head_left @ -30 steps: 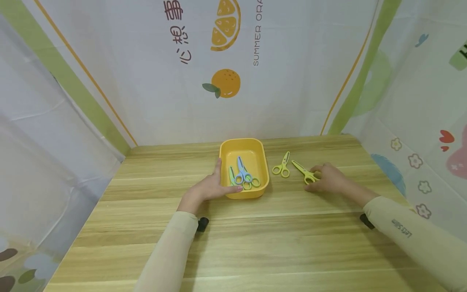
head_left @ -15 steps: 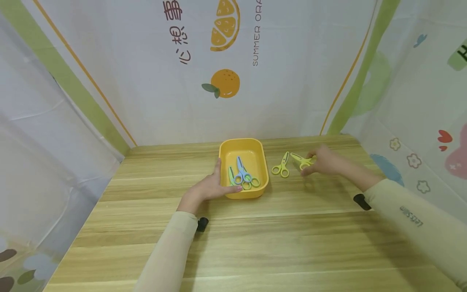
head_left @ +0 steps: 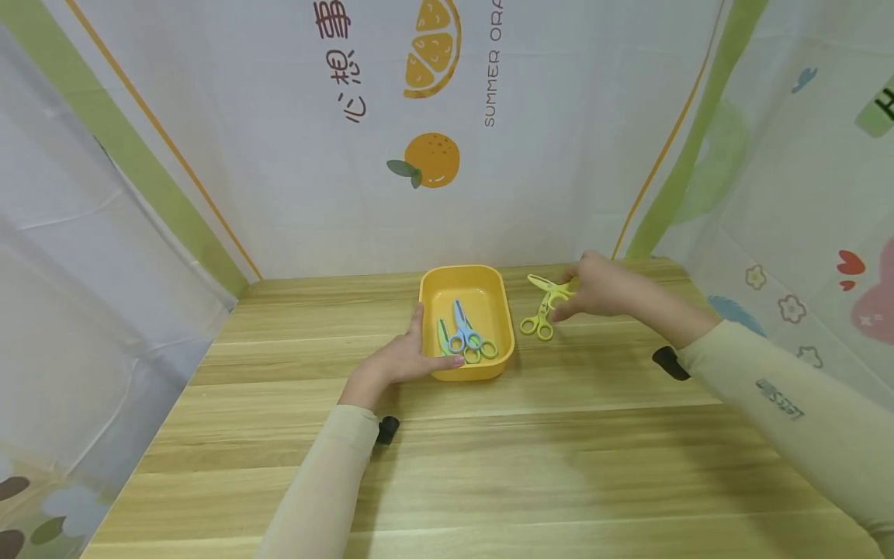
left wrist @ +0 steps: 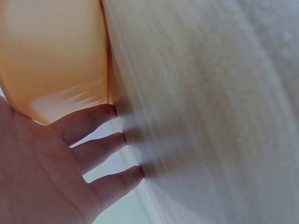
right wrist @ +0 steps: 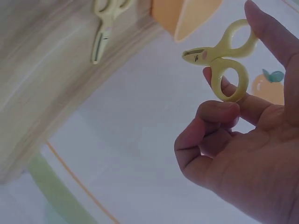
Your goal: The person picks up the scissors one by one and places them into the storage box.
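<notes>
My right hand [head_left: 590,289] pinches a pair of yellow scissors [head_left: 549,287] by the handles and holds it in the air just right of the yellow tray [head_left: 504,317]. The right wrist view shows those yellow scissors [right wrist: 226,56] between my fingertips [right wrist: 264,25]. Another pair of yellow-green scissors [head_left: 538,317] lies on the table below them, also seen as scissors [right wrist: 103,25] in the right wrist view. My left hand [head_left: 401,359] rests with straight fingers against the tray's left front side [left wrist: 51,60]. Inside the tray lie blue scissors [head_left: 464,332] and green scissors [head_left: 482,351].
The wooden table [head_left: 489,466] is walled by printed cloth at the back [head_left: 433,155] and on both sides. Black wrist camera mounts [head_left: 387,428] sit on my forearms.
My right hand has lifted the yellow scissors off the table and carried them up and left toward the tray. The left hand has not moved.
</notes>
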Available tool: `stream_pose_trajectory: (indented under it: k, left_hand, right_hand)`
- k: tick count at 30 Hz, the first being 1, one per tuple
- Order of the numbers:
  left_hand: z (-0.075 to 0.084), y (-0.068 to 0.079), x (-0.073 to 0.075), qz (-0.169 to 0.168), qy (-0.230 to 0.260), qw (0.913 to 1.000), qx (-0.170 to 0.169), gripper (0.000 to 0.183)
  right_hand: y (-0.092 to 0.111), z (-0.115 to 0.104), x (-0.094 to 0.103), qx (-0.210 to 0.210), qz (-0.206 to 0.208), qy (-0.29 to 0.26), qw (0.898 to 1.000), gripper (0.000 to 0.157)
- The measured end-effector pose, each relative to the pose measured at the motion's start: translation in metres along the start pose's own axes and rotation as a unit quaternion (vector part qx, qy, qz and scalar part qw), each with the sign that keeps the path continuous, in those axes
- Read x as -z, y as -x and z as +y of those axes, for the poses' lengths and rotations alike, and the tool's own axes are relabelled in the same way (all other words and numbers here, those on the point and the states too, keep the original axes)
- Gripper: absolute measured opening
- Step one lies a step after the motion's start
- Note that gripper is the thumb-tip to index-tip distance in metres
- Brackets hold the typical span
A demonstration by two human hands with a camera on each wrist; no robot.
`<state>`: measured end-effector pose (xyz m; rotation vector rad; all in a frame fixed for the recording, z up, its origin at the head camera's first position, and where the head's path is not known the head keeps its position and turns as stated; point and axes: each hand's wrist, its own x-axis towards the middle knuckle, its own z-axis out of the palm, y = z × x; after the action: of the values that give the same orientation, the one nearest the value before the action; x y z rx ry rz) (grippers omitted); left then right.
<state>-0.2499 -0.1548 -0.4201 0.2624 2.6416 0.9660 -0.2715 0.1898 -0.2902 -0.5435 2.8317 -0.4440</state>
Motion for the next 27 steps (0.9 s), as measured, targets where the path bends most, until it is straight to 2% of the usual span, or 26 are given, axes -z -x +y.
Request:
stream_pose_trajectory:
  k: [16,27]
  left_hand:
    - [0.002,0.002,0.001,0.001,-0.009,0.9999,0.007,0.145]
    - [0.000,0.003,0.001,-0.002,0.009,1.0000,0.001,0.145]
  right_hand:
    - [-0.007,-0.044,0.016,0.010,0.011,0.025,1.000,0.077]
    - [-0.037,-0.077,0.010,0.007,-0.005,0.036,0.999,0.074]
